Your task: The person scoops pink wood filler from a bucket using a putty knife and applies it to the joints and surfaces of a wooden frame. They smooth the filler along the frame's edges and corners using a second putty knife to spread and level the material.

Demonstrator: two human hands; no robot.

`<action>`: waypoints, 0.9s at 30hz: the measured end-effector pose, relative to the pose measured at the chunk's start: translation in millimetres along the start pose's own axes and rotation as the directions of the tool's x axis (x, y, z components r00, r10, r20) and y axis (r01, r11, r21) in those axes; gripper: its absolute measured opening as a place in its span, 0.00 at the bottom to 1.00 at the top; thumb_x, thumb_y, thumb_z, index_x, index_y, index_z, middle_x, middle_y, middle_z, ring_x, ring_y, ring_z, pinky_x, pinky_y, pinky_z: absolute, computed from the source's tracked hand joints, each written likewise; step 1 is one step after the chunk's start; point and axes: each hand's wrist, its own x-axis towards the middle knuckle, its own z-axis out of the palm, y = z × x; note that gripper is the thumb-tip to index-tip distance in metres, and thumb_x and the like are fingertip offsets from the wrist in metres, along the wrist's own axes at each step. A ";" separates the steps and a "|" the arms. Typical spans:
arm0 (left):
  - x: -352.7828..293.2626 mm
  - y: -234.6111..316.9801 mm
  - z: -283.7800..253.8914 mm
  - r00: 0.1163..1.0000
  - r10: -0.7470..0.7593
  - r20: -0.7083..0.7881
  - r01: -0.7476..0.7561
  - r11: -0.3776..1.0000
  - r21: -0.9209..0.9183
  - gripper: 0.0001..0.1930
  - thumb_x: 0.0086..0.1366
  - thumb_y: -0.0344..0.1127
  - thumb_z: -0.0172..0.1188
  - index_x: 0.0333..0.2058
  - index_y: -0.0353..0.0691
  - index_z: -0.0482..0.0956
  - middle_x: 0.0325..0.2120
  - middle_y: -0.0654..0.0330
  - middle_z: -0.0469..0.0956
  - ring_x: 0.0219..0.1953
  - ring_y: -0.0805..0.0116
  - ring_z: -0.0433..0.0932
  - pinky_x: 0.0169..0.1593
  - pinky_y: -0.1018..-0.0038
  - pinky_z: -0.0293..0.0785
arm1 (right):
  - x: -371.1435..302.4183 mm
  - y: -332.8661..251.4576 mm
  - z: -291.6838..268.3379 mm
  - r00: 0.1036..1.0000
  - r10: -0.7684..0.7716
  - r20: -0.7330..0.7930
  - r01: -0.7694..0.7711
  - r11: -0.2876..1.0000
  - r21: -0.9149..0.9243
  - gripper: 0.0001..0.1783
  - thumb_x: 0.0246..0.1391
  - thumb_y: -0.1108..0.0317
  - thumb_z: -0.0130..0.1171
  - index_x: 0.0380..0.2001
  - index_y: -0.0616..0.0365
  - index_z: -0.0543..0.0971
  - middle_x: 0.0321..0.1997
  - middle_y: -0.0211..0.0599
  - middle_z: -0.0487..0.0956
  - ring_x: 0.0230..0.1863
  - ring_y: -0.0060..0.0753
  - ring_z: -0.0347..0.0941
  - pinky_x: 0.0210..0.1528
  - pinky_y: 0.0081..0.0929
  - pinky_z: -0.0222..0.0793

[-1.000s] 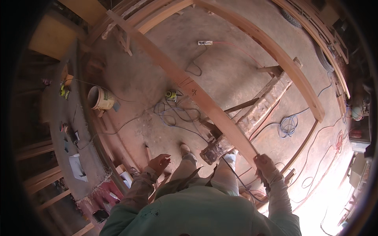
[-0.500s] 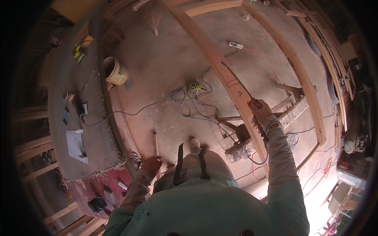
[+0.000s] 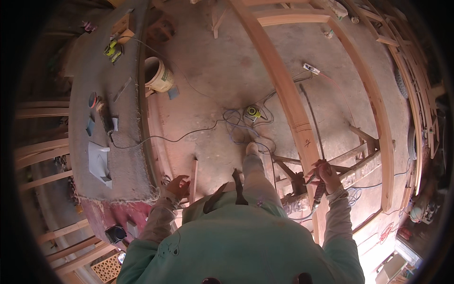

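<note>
My right hand [image 3: 326,175] is closed around the handle of an air blow gun [image 3: 313,179] with a long thin dark nozzle. A black coiled hose [image 3: 319,191] hangs from it. The nozzle points away from me, along the right side of a long wooden beam [image 3: 289,97] with pencil marks on it. This hand is just over the beam's near part. My left hand [image 3: 178,188] holds nothing, its fingers apart, near the corner of the covered workbench [image 3: 130,163] and beside an upright wooden piece [image 3: 193,177].
The beam belongs to a large wooden frame resting on a trestle [image 3: 362,165]. A green sander [image 3: 253,112] and tangled cords lie on the floor, with a power strip [image 3: 311,69] beyond. A bucket [image 3: 160,76] stands by the workbench, which bears a corded power tool [image 3: 105,118] and paper [image 3: 98,158].
The blow gun's nozzle has swung off the beam's top to its right side. My right hand is lower in view. I have stepped forward with one foot, and my left hand's fingers have spread.
</note>
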 end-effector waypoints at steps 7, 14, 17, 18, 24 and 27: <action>57.4 122.5 12.9 0.968 0.200 0.154 -0.176 0.972 -0.152 0.16 0.68 0.33 0.52 0.54 0.43 0.69 0.39 0.55 0.78 0.46 0.68 0.77 0.51 0.72 0.72 | 23.5 -90.1 -1.2 0.966 -0.254 0.038 0.249 0.963 0.108 0.32 0.57 0.46 0.53 0.54 0.60 0.64 0.47 0.45 0.76 0.52 0.39 0.73 0.45 0.40 0.79; 52.8 278.0 131.3 0.496 0.754 0.430 -0.572 0.657 -0.491 0.50 0.52 0.38 0.72 0.65 0.42 0.44 0.59 0.51 0.61 0.59 0.57 0.66 0.62 0.59 0.62 | 71.1 -103.1 111.2 0.959 -0.272 0.078 0.269 0.962 0.045 0.22 0.60 0.62 0.52 0.53 0.62 0.66 0.49 0.47 0.74 0.53 0.36 0.71 0.45 0.30 0.77; 68.8 293.4 139.7 0.661 0.571 0.486 -0.171 0.746 -0.643 0.49 0.49 0.38 0.74 0.60 0.37 0.45 0.52 0.50 0.68 0.52 0.55 0.73 0.53 0.64 0.73 | 82.4 -110.2 135.9 0.974 -0.204 0.102 0.210 0.976 -0.051 0.23 0.58 0.64 0.54 0.54 0.63 0.66 0.51 0.46 0.73 0.51 0.31 0.71 0.47 0.27 0.73; 71.9 293.3 139.6 0.628 0.629 0.457 -0.132 0.665 -0.735 0.39 0.50 0.32 0.72 0.54 0.38 0.53 0.44 0.55 0.73 0.45 0.63 0.77 0.45 0.70 0.78 | 84.6 -109.8 139.6 0.977 -0.190 0.096 0.195 0.980 -0.049 0.23 0.58 0.64 0.55 0.54 0.63 0.65 0.52 0.46 0.72 0.50 0.30 0.71 0.48 0.26 0.72; 95.8 284.1 103.6 0.454 0.345 0.821 -0.264 0.933 -0.246 0.15 0.54 0.26 0.66 0.40 0.35 0.73 0.36 0.57 0.78 0.37 0.69 0.78 0.39 0.74 0.75 | 69.4 -40.2 148.7 0.916 -0.368 -0.158 0.256 0.841 -0.477 0.47 0.49 0.49 0.65 0.64 0.57 0.53 0.59 0.55 0.66 0.57 0.47 0.67 0.57 0.43 0.64; 114.2 274.8 90.0 0.505 0.196 0.841 0.152 0.939 -0.310 0.13 0.59 0.29 0.61 0.42 0.37 0.71 0.32 0.57 0.77 0.33 0.67 0.79 0.38 0.71 0.75 | 54.7 21.7 179.1 0.958 -0.148 -0.247 0.161 0.986 0.032 0.50 0.50 0.54 0.65 0.68 0.56 0.47 0.64 0.51 0.62 0.60 0.41 0.66 0.61 0.39 0.63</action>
